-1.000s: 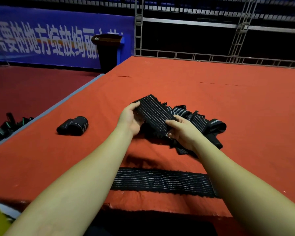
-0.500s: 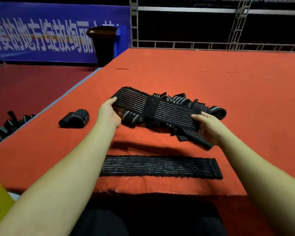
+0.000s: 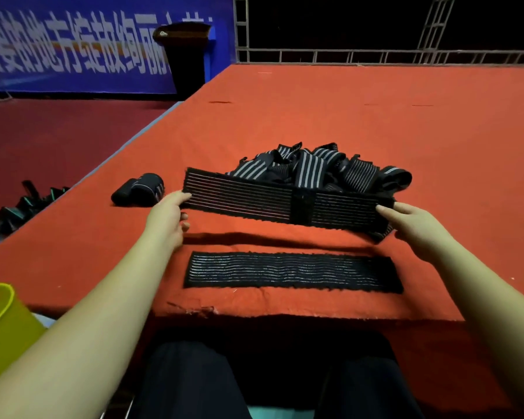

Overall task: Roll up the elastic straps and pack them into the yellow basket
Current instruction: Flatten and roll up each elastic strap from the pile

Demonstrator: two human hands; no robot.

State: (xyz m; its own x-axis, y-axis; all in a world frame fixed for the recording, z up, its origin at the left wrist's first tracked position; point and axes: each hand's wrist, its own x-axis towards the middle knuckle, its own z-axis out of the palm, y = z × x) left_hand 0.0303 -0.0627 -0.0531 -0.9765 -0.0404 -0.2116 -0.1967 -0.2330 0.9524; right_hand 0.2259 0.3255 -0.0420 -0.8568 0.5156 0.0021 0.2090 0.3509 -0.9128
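Basket (image 3: 0,325): yellow, lower left of the left hand, below the counter's near edge; cut off by the frame, only one corner and wall visible.
Rolled strap (image 3: 138,192): lies on the counter (image 3: 436,140) just left of the left hand, apart from it.
Left hand (image 3: 167,217): pinches the left end of the held strap (image 3: 285,204). Strap is stretched flat between the hands, long axis left-right, clear of the counter, shadow beneath it. A dark band crosses it right of centre.
Flat strap (image 3: 291,273): on the counter nearer than the hands, long axis also left-right, close to the frayed near edge.
Pile (image 3: 315,169): tangled straps beyond the held strap, lower part hidden by it; count unclear.
Right hand (image 3: 415,225): grips the strap's right end; that end is bunched and partly hidden.
Open red surface beyond and right of the right hand.
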